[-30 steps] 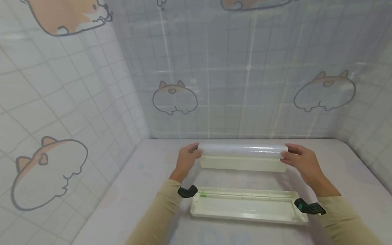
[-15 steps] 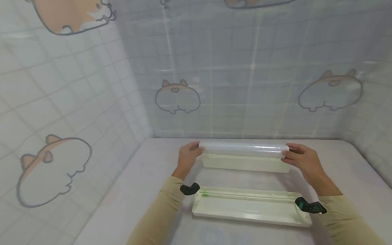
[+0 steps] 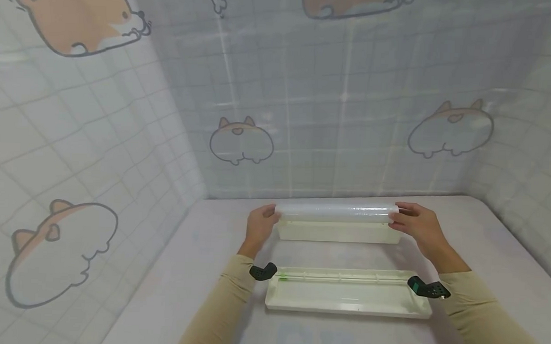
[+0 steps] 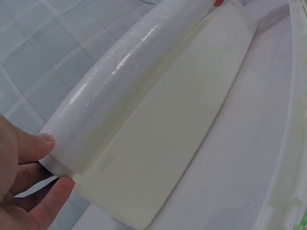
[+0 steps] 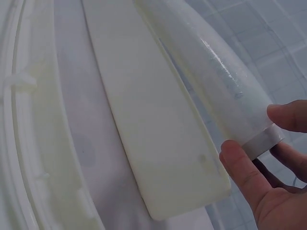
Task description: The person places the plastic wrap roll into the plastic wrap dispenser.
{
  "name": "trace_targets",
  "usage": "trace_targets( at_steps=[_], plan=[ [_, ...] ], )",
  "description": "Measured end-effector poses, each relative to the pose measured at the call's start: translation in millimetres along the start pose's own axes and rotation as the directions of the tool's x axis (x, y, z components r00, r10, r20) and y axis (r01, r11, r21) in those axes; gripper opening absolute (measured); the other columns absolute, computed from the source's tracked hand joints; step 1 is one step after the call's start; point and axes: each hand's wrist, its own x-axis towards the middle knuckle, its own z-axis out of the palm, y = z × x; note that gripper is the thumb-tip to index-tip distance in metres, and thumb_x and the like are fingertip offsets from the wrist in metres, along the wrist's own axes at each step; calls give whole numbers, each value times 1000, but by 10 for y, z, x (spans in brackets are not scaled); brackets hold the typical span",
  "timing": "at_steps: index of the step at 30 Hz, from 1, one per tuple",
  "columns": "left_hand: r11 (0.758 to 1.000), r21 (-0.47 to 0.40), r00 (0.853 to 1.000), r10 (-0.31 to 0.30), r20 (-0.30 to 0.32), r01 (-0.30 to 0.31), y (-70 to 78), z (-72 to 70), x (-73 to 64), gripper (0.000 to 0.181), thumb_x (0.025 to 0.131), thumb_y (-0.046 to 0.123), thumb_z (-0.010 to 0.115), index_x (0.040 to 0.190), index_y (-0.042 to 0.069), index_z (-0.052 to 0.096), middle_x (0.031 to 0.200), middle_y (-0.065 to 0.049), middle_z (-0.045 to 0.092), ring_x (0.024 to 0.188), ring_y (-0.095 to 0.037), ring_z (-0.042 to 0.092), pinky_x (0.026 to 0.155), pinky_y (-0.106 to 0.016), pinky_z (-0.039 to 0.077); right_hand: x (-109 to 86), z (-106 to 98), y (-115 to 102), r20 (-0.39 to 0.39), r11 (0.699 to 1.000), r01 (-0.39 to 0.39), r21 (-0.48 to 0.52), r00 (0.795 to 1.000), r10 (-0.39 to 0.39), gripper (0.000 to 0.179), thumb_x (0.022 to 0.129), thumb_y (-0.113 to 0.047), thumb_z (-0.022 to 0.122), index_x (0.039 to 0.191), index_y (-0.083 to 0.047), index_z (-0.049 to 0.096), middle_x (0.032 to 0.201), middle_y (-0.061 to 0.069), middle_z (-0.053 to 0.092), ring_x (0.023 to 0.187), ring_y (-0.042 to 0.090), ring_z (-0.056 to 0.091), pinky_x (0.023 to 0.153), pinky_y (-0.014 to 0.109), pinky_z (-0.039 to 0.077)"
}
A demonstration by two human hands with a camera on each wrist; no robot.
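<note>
A roll of plastic wrap point(image 3: 335, 212) lies level along the top of a cream box point(image 3: 339, 232), overlapping its upper edge in the head view. My left hand point(image 3: 259, 226) grips the roll's left end, thumb and fingertips around the rim. At the other end my right hand point(image 3: 420, 228) holds the roll the same way. Up close in the left wrist view, the shiny wrap point(image 4: 115, 67) sits right at the box's long edge. In the right wrist view a narrow gap shows between the roll point(image 5: 216, 67) and the box wall point(image 5: 153, 115).
Nearer the body lies a shallow cream lid point(image 3: 348, 296), inner side up, with a rail along its far side and a small green piece point(image 3: 283, 278) at its left. Tile-patterned sheets point(image 3: 305, 107) with cartoon dogs rise behind and beside the white table point(image 3: 199, 260).
The camera view shifts slightly. Both hands keep their hold on the ends of the plastic wrap roll, which stays over the box with hardly any visible movement.
</note>
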Motion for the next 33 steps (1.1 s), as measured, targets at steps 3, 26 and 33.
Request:
trace_targets(
  at_steps=[3,26,33],
  plan=[
    [999,-36,1000,-13,13,13,-22,-24,5,39,94,16,70,131,3,65,125,-16,67,107,-28,69,96,-46,52,5,9,17,1,1000,-4,1,1000,4,67,99,-18,65,149,12,32,140,34,42,88,4,68,84,23,55],
    [999,-41,999,-22,-39,20,-143,45,18,34,92,17,71,125,9,71,124,-8,69,122,-26,60,98,-45,49,45,-5,88,19,1000,-19,7,1000,18,68,99,-18,65,149,13,30,142,36,40,92,6,68,86,25,55],
    [999,-39,999,10,-33,-12,-161,31,35,32,90,15,74,121,8,73,120,-8,71,117,-25,63,98,-44,49,46,-8,85,23,1000,-27,16,999,26,67,99,-16,65,149,13,30,142,36,40,92,7,68,86,26,55]
  ],
)
